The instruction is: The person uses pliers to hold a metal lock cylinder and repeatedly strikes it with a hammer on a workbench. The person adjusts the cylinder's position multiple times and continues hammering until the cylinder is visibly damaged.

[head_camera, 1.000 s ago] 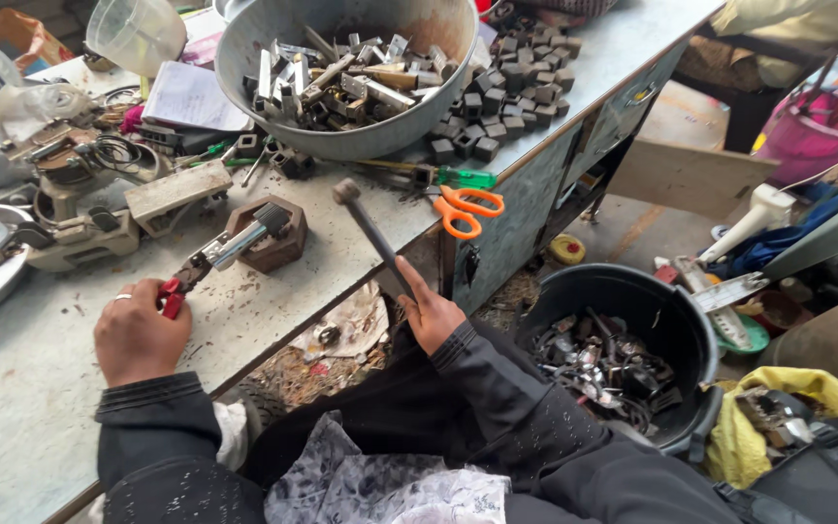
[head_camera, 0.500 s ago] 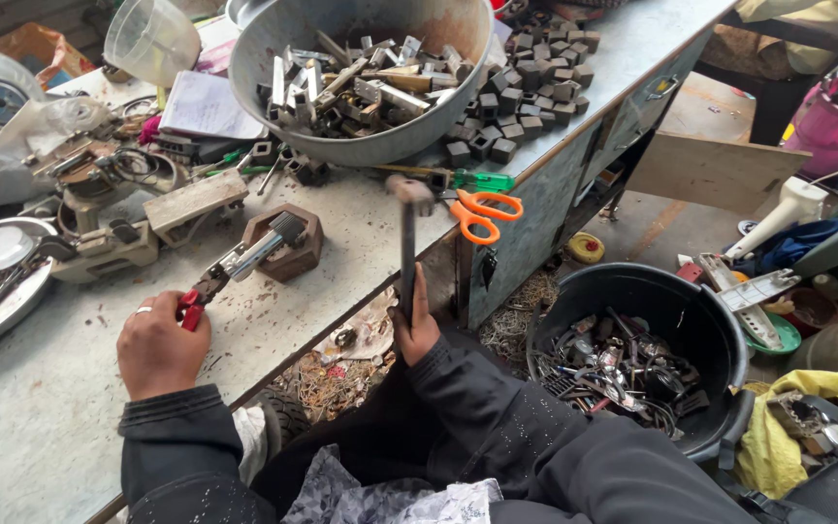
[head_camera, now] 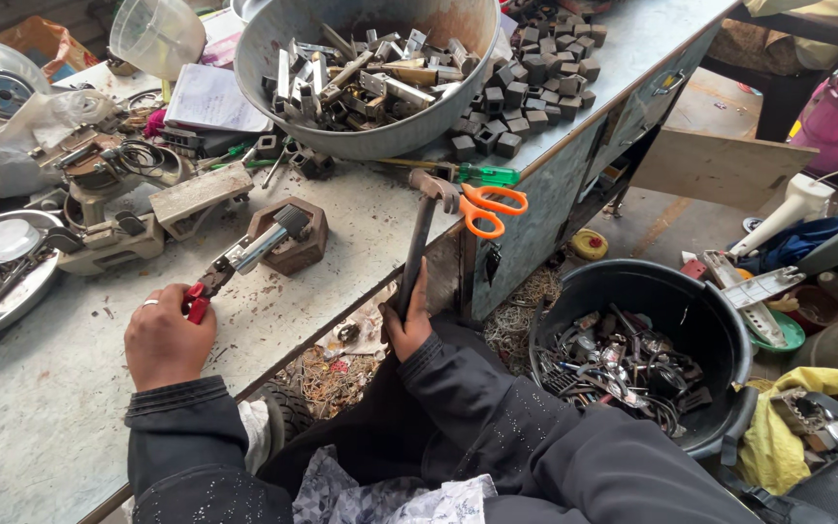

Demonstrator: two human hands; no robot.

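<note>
The right hand (head_camera: 407, 325) has swung its hammer (head_camera: 421, 238) upright from a slant; the left hand (head_camera: 167, 340) still grips red-handled pliers (head_camera: 240, 260) pinning a metal piece (head_camera: 290, 219) on the block (head_camera: 288, 238).

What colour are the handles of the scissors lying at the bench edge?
Orange; the scissors show best in the head view, just beside the hammer head.

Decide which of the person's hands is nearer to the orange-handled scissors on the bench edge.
Right. The right hand grips the hammer handle just below the orange-handled scissors; the left hand, holding red-handled pliers, sits farther off along the grey metal bench.
</note>
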